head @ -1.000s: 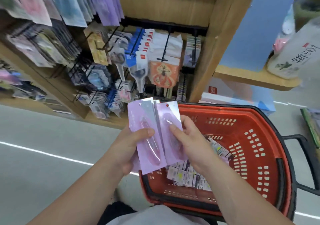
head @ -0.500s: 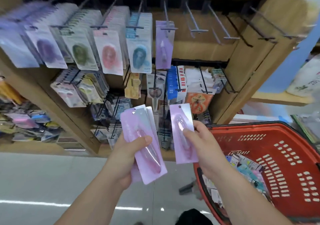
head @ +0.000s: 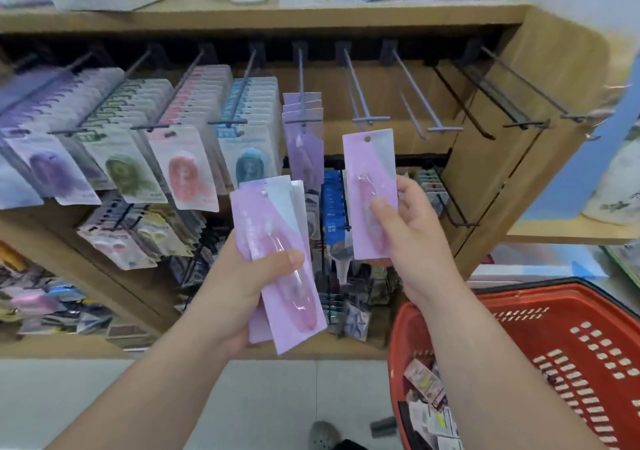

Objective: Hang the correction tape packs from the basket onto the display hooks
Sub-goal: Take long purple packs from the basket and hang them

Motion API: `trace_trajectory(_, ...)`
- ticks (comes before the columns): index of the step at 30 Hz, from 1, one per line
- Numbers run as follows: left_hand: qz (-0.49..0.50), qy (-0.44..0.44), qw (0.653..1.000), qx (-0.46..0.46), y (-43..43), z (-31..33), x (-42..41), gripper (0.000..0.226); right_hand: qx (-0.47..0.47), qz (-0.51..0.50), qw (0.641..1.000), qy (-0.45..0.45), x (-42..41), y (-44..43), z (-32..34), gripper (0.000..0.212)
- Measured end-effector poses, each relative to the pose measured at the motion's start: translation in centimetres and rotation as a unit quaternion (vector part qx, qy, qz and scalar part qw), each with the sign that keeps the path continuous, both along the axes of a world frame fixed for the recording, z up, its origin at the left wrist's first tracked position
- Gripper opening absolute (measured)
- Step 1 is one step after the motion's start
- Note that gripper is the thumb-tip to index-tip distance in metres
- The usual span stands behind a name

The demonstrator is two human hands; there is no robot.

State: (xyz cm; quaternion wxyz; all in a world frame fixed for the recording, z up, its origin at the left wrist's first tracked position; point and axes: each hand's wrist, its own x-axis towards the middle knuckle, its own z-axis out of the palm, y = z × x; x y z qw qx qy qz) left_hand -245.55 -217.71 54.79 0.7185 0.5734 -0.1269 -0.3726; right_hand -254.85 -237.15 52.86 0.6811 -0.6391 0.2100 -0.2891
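Observation:
My left hand (head: 242, 283) grips a fanned stack of pink correction tape packs (head: 277, 259) at chest height. My right hand (head: 412, 238) holds one single pink pack (head: 370, 179) upright, its punched hole at the top, just below and left of an empty grey display hook (head: 367, 118). A few matching purple packs (head: 303, 130) hang on the neighbouring hook to the left. The red basket (head: 568, 363) sits at the lower right with more packaged items in its bottom.
Further left, hooks carry full rows of purple, green, pink and blue carded packs (head: 180, 169). Several empty hooks (head: 446, 127) run to the right up to the wooden side panel (head: 491, 179). A lower row of hooks holds small goods; a wooden shelf (head: 263, 16) is above.
My view has tilted up from the basket to the hook row. My right hand drew one pack off the stack and raised it toward the empty hook; my left hand followed upward.

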Motion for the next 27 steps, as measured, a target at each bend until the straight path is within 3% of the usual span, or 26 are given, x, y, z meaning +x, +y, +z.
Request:
trace_trajectory(5,0.012,-0.005,1.000,0.005,-1.8,0.1,0.8,0.068,-0.016,0.013,1.000,-0.007,2.1,-1.9,-0.9,0.022)
trace_trajectory(9,0.017,-0.017,1.000,0.016,-2.4,0.4,1.1,0.056,-0.044,0.015,0.999,-0.011,2.4,-2.6,-1.3,0.026)
trace_trajectory(17,0.017,-0.020,1.000,0.017,-3.7,0.5,2.5,0.073,-0.059,-0.028,0.998,-0.017,2.7,-2.3,-2.0,0.020)
trace_trajectory(27,0.010,-0.026,0.999,0.025,-4.3,0.6,3.5,0.073,-0.073,-0.039,0.993,0.085,8.8,-6.6,-1.7,0.005)
